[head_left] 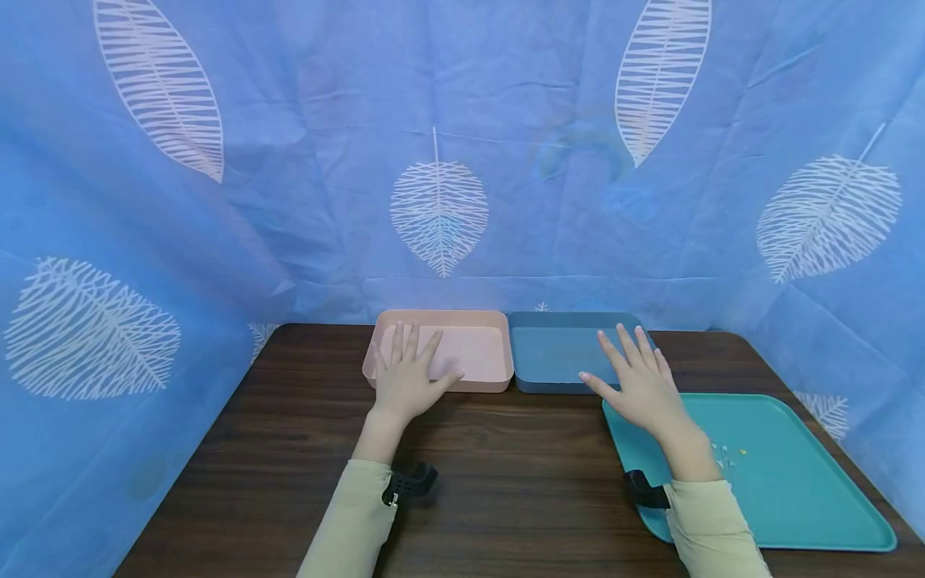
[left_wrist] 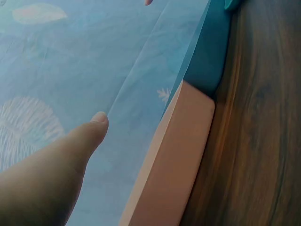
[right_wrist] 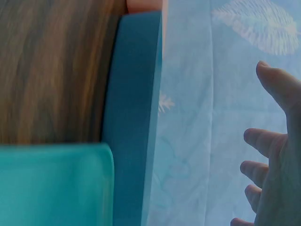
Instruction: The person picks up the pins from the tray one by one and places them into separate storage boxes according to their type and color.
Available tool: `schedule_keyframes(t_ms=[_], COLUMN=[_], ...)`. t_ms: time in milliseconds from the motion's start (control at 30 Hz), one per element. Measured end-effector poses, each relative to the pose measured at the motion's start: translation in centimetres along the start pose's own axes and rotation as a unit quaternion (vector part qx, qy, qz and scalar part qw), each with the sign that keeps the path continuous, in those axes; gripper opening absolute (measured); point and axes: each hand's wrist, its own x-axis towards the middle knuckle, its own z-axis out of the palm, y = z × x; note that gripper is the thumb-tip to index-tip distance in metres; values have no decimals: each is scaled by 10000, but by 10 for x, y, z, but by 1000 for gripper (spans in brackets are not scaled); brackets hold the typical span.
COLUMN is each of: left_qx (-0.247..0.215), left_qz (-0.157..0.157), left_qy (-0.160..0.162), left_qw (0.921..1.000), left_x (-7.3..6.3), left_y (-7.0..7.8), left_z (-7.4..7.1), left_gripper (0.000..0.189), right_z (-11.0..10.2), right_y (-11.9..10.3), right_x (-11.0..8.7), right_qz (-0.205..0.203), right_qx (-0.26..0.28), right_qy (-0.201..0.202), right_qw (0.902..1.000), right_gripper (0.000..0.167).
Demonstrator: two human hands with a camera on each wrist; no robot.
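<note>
My left hand [head_left: 408, 381] is spread with straight fingers over the near-left part of a pink tray [head_left: 477, 353], holding nothing. My right hand [head_left: 645, 389], its fingers also spread, holds nothing above the right side of a blue tray [head_left: 556, 353] and the corner of a larger teal tray [head_left: 788, 482]. In the left wrist view the thumb [left_wrist: 91, 134] stands apart from the pink tray's side wall [left_wrist: 174, 160]. The right wrist view has the fingers [right_wrist: 263, 141] clear of the blue tray's wall [right_wrist: 129, 117]. Several tiny clear and yellow pieces [head_left: 726, 456] lie on the teal tray, partly behind my right forearm.
The pink and blue trays stand side by side at the back of a dark wooden table [head_left: 506, 482]. The teal tray lies at the right, near the table's edge. A blue cloth [head_left: 535, 201] with white leaf prints hangs behind and at both sides.
</note>
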Motion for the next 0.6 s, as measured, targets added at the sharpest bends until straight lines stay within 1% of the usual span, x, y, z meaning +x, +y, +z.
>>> schedule_keyframes(t_ms=[133, 267, 433, 600], left_qx=[42, 114, 254, 405], left_qz=[158, 369, 759, 1270], left_qy=[0, 21, -60, -228], left_qw=[9999, 9993, 9968, 9908], left_x=[-1, -4, -10, -21], left_y=[9, 23, 50, 78], left_z=[1, 0, -2, 5], left_gripper=[83, 82, 83, 84], right_z=[-8, -15, -26, -33], right_y=[13, 32, 63, 94], right_x=[-8, -19, -37, -57], right_qz=[-6, -19, -1, 191], right_qx=[-11, -47, -168, -336], right_qy=[187, 337, 524, 562], right_qw=[9998, 9994, 9985, 9977], right_gripper=[85, 84, 83, 83])
